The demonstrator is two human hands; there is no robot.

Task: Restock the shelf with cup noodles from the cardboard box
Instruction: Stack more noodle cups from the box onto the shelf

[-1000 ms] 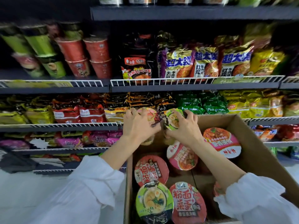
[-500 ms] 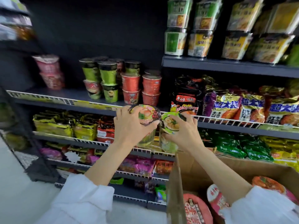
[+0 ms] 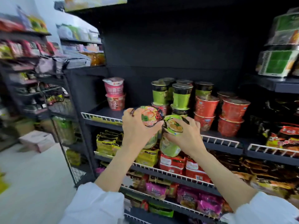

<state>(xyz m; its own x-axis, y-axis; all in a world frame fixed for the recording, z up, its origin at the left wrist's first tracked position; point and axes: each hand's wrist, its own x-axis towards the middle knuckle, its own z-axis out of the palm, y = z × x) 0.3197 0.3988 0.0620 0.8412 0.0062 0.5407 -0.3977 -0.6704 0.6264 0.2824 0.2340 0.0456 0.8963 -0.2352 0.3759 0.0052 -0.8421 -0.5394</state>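
Note:
My left hand (image 3: pixel 136 130) grips a cup noodle with a pink and black lid (image 3: pixel 151 116). My right hand (image 3: pixel 186 135) holds a green cup noodle (image 3: pixel 172 126) tilted toward me. Both cups touch at their rims, just in front of the cup shelf (image 3: pixel 103 118). On that shelf stand two stacked pink cups (image 3: pixel 114 94) at the left, green cups (image 3: pixel 171 94) in the middle and red cups (image 3: pixel 223 110) at the right. Bare shelf lies between the pink and green stacks. The cardboard box is out of view.
Lower wire-fronted shelves hold yellow (image 3: pixel 106 141), red (image 3: pixel 182 165) and purple noodle packets (image 3: pixel 187 196). Green boxed packs (image 3: pixel 278 62) sit on the upper right shelf. Another rack (image 3: pixel 29 62) stands to the left, with a pink carton (image 3: pixel 38 139) on the floor.
Both hands lifted the two cups out of the box and up toward the cup shelf. The view swung left and upward, so the box dropped out of sight.

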